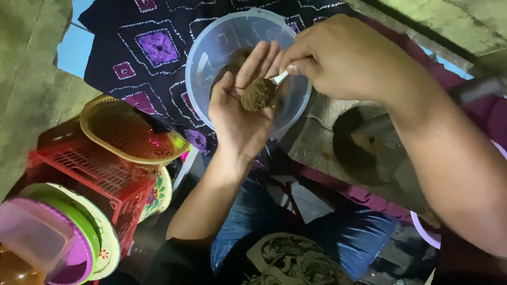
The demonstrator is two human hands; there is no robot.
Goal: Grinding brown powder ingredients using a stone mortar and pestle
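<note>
Brown lump [257, 94] rests in left hand [240, 113] open palm; right hand [338, 58] pinches spoon [280, 77] against it.

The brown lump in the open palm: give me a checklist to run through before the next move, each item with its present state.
1. Brown lump sits in the cupped left hand: ok.
2. Right hand pinches the pale spoon, whose tip meets the lump: ok.
3. Clear plastic bowl lies directly under both hands, so crumbs would likely fall inside: ok.
4. More brown mixture remains in the bowl: ok, amount cannot tell.
5. Lump fully off the spoon: cannot tell, the bowl of the spoon is hidden.
6. Stone mortar beside the bowl, standing steady: cannot tell, the right forearm covers part of it.
</note>
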